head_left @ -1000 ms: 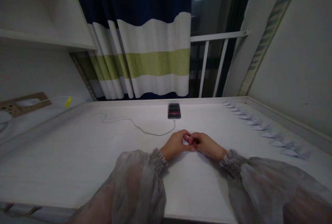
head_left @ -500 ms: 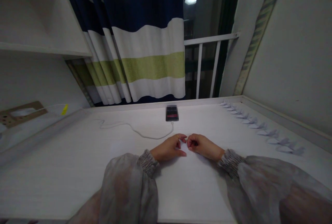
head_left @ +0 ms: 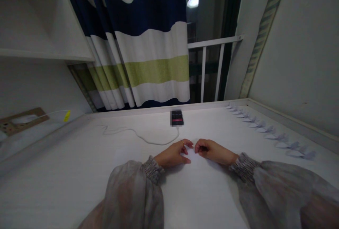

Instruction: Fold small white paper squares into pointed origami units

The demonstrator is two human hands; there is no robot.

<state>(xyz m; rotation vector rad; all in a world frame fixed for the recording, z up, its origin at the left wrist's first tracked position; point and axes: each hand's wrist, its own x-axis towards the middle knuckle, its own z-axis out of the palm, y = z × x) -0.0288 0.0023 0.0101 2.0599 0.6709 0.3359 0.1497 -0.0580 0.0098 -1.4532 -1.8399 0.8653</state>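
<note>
My left hand [head_left: 176, 153] rests low over the white table, its thumb and fingers apart in a curve. Facing it, my right hand [head_left: 212, 151] has its fingertips pinched together. Between the two hands lies a pale patch that looks like a piece of white paper [head_left: 192, 156]. Its edges blend into the tabletop, so its shape is hard to make out. The right fingertips meet it at its right side; the left fingers curl around its left side, and whether they press on it is unclear.
Several folded white paper pieces [head_left: 274, 136] stand in a row along the table's right side. A dark, blurred-out device [head_left: 177, 118] with a white cable [head_left: 150, 142] sits at the back. A striped curtain [head_left: 156, 70] hangs behind, and a wall socket [head_left: 25, 119] is at left.
My right hand has shifted slightly right, widening the gap to my left hand a little. The whole view has moved slightly. My right fingers stay pinched.
</note>
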